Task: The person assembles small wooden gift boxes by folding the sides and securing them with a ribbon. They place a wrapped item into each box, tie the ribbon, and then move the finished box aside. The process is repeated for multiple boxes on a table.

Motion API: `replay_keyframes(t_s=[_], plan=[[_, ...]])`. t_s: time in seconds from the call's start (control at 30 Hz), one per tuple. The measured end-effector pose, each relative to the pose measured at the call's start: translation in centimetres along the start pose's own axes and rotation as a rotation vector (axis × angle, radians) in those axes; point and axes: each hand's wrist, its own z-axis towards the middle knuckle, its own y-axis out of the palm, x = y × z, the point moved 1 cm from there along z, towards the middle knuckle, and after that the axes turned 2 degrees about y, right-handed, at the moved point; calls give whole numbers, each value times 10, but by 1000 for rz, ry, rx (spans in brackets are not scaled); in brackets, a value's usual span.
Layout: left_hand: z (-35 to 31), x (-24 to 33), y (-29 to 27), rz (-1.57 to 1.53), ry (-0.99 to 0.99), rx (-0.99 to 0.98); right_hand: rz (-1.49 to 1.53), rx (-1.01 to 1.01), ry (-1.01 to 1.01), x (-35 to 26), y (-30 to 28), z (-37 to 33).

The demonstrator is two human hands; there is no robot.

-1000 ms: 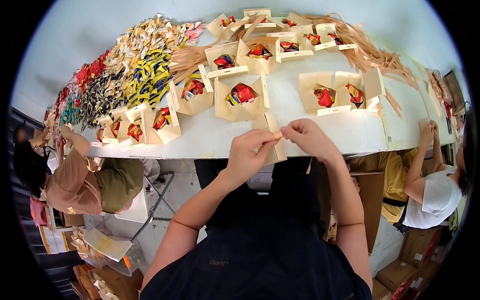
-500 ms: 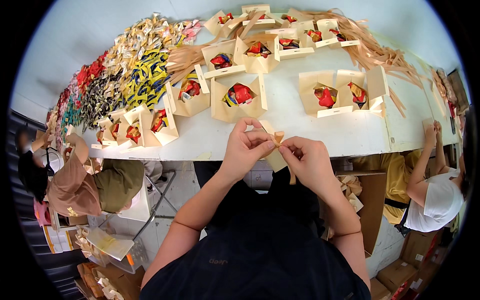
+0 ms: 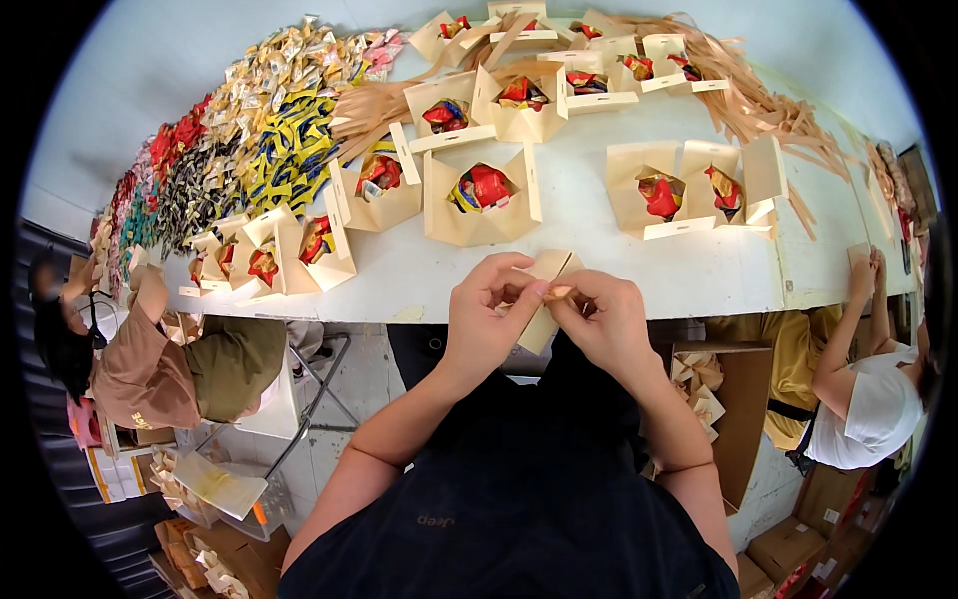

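At the table's front edge, a small cream carton (image 3: 540,325) is tilted between my two hands. My left hand (image 3: 489,311) is closed, its thumb and forefinger pinching at a tan ribbon (image 3: 561,293) on the carton. From the other side my right hand (image 3: 607,317) pinches the same ribbon, fingertips nearly touching those of the left. Most of the ribbon is hidden behind my fingers. Beyond them stands an open cream box (image 3: 444,215) with red and yellow wrapped packets (image 3: 483,188) inside.
Several more filled cream boxes (image 3: 639,158) stand across the white table (image 3: 399,275). Heaps of small packets (image 3: 289,140) lie at left, loose tan ribbons (image 3: 773,115) at far right. A cardboard box (image 3: 743,419) is below at right. Co-workers sit on both sides.
The ribbon's loop and hanging tail, plain to see before, are now mostly out of sight at my fingers. The carton has turned and shows more of its surface.
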Motion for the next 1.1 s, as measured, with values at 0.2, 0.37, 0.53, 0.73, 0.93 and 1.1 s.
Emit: replay_keyframes(t_s=[0.2,0.37,0.53,0.73,0.93,1.1], plan=[[7,-6,-11,-112,-225,-180,183,229,36,12,27,-6],[4,-24,-13,-231,-227,-121,308,147,4,17,17,-14],[0,-24,-2,-302,-275,-145,246,193,7,18,16,-18],[-2,-13,3,-129,-43,-132,242,179,6,21,17,-15],[0,-20,-2,-123,-14,-161,246,147,-38,13,17,-10],[2,-8,-1,-46,-23,-124,188,133,-89,11,14,-4]])
